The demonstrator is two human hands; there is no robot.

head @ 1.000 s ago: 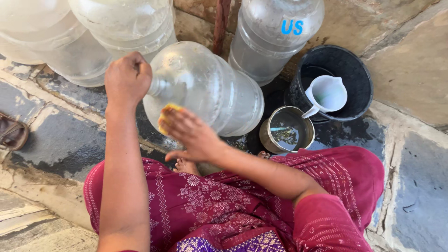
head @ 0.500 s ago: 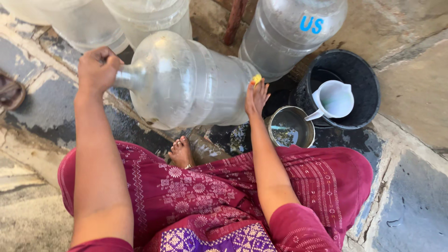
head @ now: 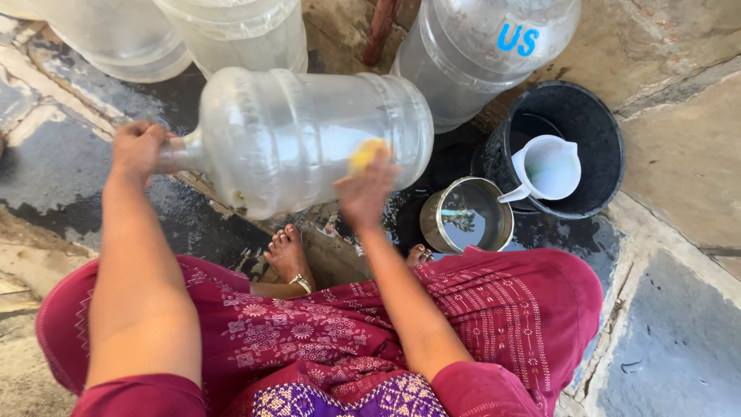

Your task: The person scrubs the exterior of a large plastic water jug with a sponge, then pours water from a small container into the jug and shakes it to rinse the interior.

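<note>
Lying on its side just ahead of the knees, the big clear water jug runs its long axis left to right, neck toward the left hand, which is closed around that neck and props it off the wet stone floor. The right hand presses a yellow sponge against the jug's wall near the base, fingers curled on it. Just right stand a steel pot and a black bucket holding a white jug cup; more upright bottles crowd behind.
</note>
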